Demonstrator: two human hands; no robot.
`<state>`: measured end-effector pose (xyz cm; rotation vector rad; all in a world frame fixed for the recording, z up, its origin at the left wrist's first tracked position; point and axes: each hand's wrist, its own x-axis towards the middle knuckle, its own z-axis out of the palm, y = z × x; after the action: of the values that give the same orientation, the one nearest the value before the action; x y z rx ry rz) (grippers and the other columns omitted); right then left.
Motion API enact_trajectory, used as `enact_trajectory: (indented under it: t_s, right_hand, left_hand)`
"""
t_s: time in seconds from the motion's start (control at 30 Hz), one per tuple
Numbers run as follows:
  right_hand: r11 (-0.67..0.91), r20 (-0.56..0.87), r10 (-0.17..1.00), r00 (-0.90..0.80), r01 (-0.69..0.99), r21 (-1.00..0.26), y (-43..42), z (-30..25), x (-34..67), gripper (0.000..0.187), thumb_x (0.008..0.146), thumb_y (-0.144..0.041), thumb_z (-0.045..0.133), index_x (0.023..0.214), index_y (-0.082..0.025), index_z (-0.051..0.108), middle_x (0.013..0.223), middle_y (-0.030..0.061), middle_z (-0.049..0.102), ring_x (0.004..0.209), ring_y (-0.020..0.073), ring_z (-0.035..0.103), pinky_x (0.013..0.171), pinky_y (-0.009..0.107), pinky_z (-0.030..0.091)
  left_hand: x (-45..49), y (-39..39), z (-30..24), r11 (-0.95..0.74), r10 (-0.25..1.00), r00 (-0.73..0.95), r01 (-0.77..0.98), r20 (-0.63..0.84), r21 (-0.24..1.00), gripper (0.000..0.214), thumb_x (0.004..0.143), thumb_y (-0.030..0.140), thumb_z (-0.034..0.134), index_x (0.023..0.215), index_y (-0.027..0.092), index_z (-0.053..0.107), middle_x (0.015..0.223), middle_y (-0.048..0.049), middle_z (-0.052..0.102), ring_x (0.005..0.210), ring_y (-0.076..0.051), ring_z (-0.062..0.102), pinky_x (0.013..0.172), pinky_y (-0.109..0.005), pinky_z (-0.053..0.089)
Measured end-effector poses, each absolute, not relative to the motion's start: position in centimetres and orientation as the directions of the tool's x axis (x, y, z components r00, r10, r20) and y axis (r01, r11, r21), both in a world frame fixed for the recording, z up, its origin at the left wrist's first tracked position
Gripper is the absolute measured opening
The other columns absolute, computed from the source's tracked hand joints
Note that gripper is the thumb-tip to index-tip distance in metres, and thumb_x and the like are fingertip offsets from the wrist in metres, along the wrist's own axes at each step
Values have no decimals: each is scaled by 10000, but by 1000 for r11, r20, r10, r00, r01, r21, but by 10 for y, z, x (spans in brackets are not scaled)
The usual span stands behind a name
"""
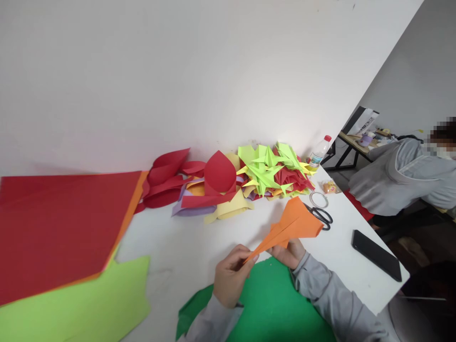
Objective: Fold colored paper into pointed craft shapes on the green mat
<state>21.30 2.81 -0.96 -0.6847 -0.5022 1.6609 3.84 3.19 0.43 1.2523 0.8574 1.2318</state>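
Note:
A folded orange paper piece (292, 222) is held above the white table, with its narrow tip at the lower left and a wide flap at the upper right. My left hand (231, 275) pinches the narrow tip between thumb and fingers. Beneath the folded body, my right hand (290, 253) grips the paper from the near side; some of its fingers are hidden behind the orange folds. A large green sheet (278, 304) lies below both hands. Just beyond the wide flap lie black-handled scissors (325, 217), partly covered by the paper.
Red sheets (64, 228) and light green sheets (89, 304) lie left. Curled red paper (220, 175) and folded lime paper pieces (265, 168) line the wall. A bottle (318, 154), tape roll (318, 200), snack packet (330, 186) and phone (376, 255) sit right. A person (395, 173) is beyond.

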Motion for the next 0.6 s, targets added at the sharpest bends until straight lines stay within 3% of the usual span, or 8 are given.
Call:
enact_trajectory:
  t_s: [0.37, 0.6]
  right_hand:
    - [-192, -161, 980, -114, -737, -648, 29, -2, 209, 280, 685, -193, 753, 929, -224, 621, 827, -35, 709, 747, 111, 642, 716, 243, 507]
    - [-160, -137, 987, -89, -707, -688, 28, 0, 209, 251, 693, -209, 746, 914, -220, 628, 823, -20, 702, 761, 128, 640, 751, 276, 519]
  left_hand:
    - [39, 30, 7, -130, 968, 188, -180, 164, 975, 203, 700, 323, 720, 560, 183, 672, 560, 20, 500, 467, -88, 442, 419, -211, 342]
    - [38, 32, 4, -116, 969, 193, -184, 151, 976, 233, 691, 349, 732, 546, 179, 667, 557, 25, 495, 442, -78, 422, 405, -212, 333]
